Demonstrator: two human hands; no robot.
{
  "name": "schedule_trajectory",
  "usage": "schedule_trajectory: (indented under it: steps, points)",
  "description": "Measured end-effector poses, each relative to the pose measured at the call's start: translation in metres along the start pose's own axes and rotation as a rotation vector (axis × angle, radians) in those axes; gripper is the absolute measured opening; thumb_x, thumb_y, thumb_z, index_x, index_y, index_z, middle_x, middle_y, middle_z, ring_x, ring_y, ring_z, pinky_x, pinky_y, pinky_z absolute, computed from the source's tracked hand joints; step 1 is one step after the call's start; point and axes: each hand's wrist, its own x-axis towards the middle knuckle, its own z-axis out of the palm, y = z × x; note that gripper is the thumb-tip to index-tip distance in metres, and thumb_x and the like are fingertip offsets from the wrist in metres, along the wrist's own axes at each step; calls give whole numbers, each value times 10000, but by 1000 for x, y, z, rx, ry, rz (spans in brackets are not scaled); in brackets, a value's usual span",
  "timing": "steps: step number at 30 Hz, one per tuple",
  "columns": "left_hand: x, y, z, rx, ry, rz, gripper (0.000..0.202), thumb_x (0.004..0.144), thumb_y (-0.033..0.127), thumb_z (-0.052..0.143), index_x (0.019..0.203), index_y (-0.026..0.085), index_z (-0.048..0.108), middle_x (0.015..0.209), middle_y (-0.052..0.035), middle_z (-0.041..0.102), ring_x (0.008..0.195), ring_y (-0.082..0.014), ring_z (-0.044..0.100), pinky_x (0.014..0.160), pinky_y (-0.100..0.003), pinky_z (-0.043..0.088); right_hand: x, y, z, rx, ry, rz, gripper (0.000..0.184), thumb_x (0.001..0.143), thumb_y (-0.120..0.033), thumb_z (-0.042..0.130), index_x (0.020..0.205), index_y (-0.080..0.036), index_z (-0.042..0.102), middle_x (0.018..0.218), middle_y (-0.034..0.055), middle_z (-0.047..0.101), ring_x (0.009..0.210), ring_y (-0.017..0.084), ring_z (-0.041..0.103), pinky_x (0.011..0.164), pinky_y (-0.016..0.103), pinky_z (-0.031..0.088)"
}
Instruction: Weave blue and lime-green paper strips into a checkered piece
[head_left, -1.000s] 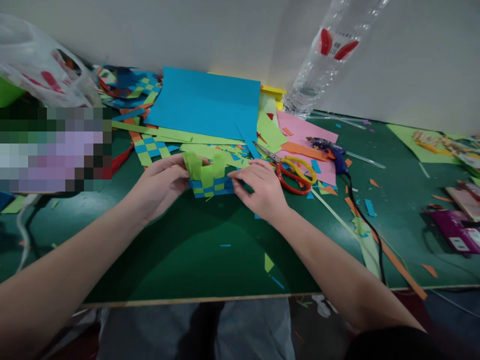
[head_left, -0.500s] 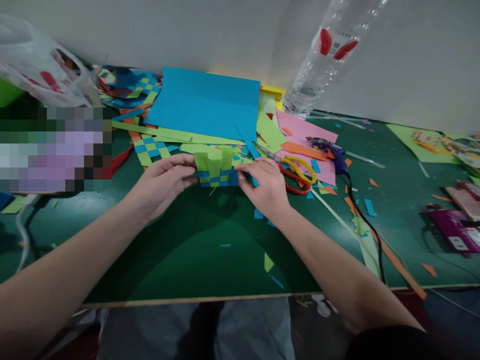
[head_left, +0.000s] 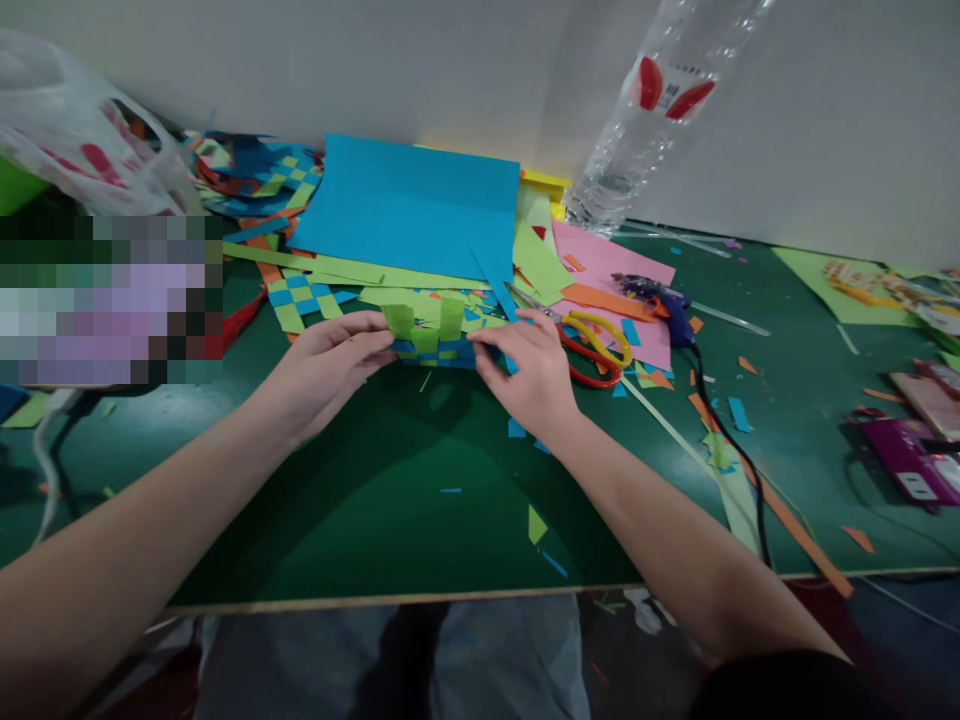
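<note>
Versus a second ago: woven paper (head_left: 436, 353) sits slightly farther from the body and a bit right, right hand (head_left: 529, 370) shifted with it. Versus half a second ago: hands nearly unchanged, but the paper's checkered blue-green face looks shallower and its green tabs (head_left: 450, 322) look shorter. Grip: left hand (head_left: 337, 365) pinched on the left end, right hand pinched on the blue right end; paper spans the gap between the fingertips, tabs up. Scissors (head_left: 600, 345) just right of the right hand, checkered scrap (head_left: 300, 295) just beyond the left, blue sheet (head_left: 412, 210) beyond both.
</note>
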Motion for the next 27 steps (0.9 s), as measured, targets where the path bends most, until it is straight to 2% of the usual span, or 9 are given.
schedule_trajectory:
  steps: [6, 11, 14, 17, 20, 23, 25, 27]
  points:
    - [1, 0, -1, 12, 19, -21, 91, 709, 179, 785, 712, 190, 695, 776, 4, 690, 771, -120, 662, 800, -245, 545, 0, 0, 0, 10, -9, 3, 136, 949, -247, 575, 953, -230, 709, 934, 21, 789, 855, 185, 723, 1029, 430, 436]
    - [-2, 1, -1, 27, -23, -25, 68, 739, 167, 766, 744, 204, 709, 776, 7, 705, 726, -101, 659, 755, -212, 544, -2, 2, 1, 35, 2, -31, 124, 951, -237, 593, 981, -213, 710, 955, 24, 787, 888, 175, 720, 1023, 395, 447]
    - [-2, 0, 0, 46, -23, -11, 78, 745, 174, 767, 742, 206, 696, 790, 5, 705, 746, -113, 658, 803, -243, 551, -2, 3, 2, 33, -40, -5, 146, 968, -246, 575, 1001, -229, 716, 982, 25, 787, 910, 181, 718, 1022, 406, 452]
    - [-1, -1, -1, 42, -26, 23, 65, 769, 238, 753, 785, 193, 709, 894, -30, 719, 860, -153, 670, 886, -302, 547, -2, 4, 2, 51, -77, 26, 172, 983, -273, 556, 1013, -238, 722, 1005, 29, 785, 936, 193, 712, 1010, 420, 464]
    - [-1, -2, -3, 47, -74, 70, 190, 817, 354, 716, 901, 185, 735, 1046, -82, 723, 995, -210, 663, 916, -340, 536, -2, 4, 2, 123, -76, 22, 169, 976, -297, 574, 1005, -232, 728, 993, 25, 783, 938, 193, 707, 948, 395, 503]
    - [-4, -1, -4, 68, -250, 163, 332, 843, 465, 696, 1058, 215, 735, 1124, -93, 717, 1052, -236, 656, 897, -342, 543, -1, 2, 2, 185, -72, 15, 167, 969, -293, 584, 998, -224, 734, 970, 27, 781, 926, 186, 707, 898, 367, 523]
    - [-7, 1, -4, 123, -327, 234, 422, 777, 468, 775, 1136, 252, 722, 1114, -77, 726, 1007, -231, 673, 862, -330, 555, -1, 1, 2, 195, -89, 19, 170, 970, -293, 583, 1002, -226, 736, 969, 32, 779, 930, 186, 707, 900, 367, 523]
    - [-10, 2, -2, 236, -284, 274, 516, 631, 376, 895, 1109, 259, 738, 1031, -61, 746, 882, -215, 691, 782, -304, 564, -1, 0, 1, 201, -107, 18, 175, 972, -302, 580, 1007, -235, 738, 956, 30, 777, 928, 186, 704, 905, 373, 522]
